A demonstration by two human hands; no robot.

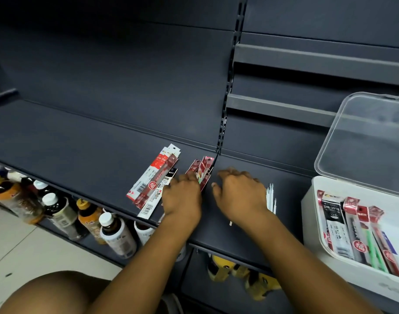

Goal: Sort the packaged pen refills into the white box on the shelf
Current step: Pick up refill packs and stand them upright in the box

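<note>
Shelf (80, 155): dark grey, with the working surface at mid-frame and both hands over it.
Fanned packs (153, 185): red-and-white refill packs overlapping flat on the shelf, just left of the left hand. Their long axes run from the front edge at lower left up toward the back panel at upper right, with the hang-hole ends at the back.
Red packs (201, 169): a small cluster between the two hands, with its near ends hidden under the left fingers. The long axes tilt the same way and the hole-punched ends point to the back panel.
Left hand (182, 197): palm down, knuckles up, fingers bent forward onto the red packs and touching them. I cannot tell whether they pinch the packs or only rest on them.
Right hand (240, 193): palm down on the shelf beside the red packs, fingers curled under and thumb tip showing on its left side. Nothing shows in its grasp, and the underside is hidden, so the grip is undetermined.
Loose white refills (271, 198): a thin bundle just right of the right hand, lying roughly front to back.
White box (309, 218): at the right end of the shelf, with its clear lid (363, 141) raised behind it.
Packs in the box (352, 232): side by side, headers toward the far wall, their long axes slanting down to the near right.
Bottles (117, 234): on the lower shelf at left.
</note>
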